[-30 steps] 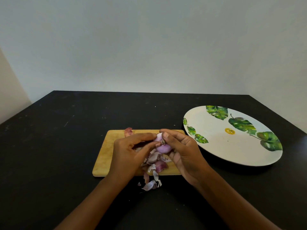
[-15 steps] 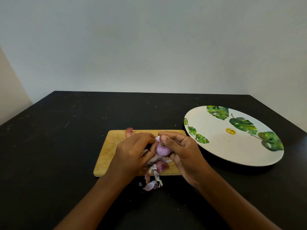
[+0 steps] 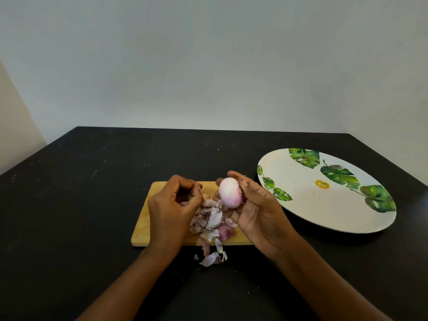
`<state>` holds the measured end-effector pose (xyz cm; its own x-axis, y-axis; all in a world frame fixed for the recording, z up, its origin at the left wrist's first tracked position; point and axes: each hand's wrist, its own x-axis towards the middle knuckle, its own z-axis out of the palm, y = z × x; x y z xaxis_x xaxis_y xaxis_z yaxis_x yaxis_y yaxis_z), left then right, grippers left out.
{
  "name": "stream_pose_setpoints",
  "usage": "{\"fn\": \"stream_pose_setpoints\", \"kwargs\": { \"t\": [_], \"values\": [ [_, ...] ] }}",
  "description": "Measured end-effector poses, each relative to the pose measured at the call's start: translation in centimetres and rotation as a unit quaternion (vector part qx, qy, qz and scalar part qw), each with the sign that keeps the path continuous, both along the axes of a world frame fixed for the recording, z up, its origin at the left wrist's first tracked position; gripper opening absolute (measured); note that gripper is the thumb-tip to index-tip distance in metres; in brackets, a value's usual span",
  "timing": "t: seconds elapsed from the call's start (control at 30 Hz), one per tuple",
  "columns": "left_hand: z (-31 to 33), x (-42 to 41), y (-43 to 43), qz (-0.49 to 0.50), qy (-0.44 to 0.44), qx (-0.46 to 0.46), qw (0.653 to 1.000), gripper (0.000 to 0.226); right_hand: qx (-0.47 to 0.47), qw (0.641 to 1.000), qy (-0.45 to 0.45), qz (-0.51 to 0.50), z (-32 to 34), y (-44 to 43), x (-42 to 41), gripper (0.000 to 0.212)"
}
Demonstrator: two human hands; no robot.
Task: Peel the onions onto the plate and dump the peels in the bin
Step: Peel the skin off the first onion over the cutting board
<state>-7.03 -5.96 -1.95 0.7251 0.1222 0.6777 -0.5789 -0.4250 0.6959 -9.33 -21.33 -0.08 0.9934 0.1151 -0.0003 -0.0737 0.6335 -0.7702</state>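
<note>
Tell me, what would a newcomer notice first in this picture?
The pale peeled onion stands out, held up in the right hand above the wooden board. Below it lies a heap of purple peels, some spilling onto the black table. To the right sits a large empty plate with green leaves.

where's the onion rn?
Head view, just right of centre: the onion is held in the right hand, above the right end of the cutting board, over the peels and left of the plate.
</note>
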Motion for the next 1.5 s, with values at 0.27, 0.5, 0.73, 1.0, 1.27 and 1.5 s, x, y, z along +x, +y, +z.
{"fn": "stream_pose_setpoints", "kwargs": {
  "t": [0.27,0.5,0.73,1.0,1.27,1.5],
  "values": [
    [-0.4,-0.2,-0.5,-0.048,0.014,0.035,0.998,0.013,-0.055,0.998,0.021,-0.03,-1.0,-0.2,0.7,0.027],
    [-0.2,-0.4,-1.0,-0.112,0.07,-0.055,0.99,0.013,-0.088,0.996,0.004,-0.031,-1.3,0.1,0.5,0.02],
    [-0.9,-0.7,-1.6,-0.083,0.056,-0.002,0.995,0.014,-0.116,0.992,0.01,-0.045,-1.3,0.4,0.3,0.017],
    [-0.6,-0.9,-2.0,-0.054,0.065,-0.029,0.996,0.02,-0.042,0.999,0.01,0.005,-0.6,0.7,0.2,0.024],
    [-0.7,-0.3,-1.1,-0.061,0.052,-0.045,0.996,0.012,-0.004,0.999,0.048,-0.007,-0.3,0.6,0.3,0.032],
    [-0.2,-0.5,-1.0,-0.115,0.001,-0.033,0.993,0.019,-0.038,0.996,0.08,-0.032,-0.4,0.7,0.7,0.042]
  ]
}}
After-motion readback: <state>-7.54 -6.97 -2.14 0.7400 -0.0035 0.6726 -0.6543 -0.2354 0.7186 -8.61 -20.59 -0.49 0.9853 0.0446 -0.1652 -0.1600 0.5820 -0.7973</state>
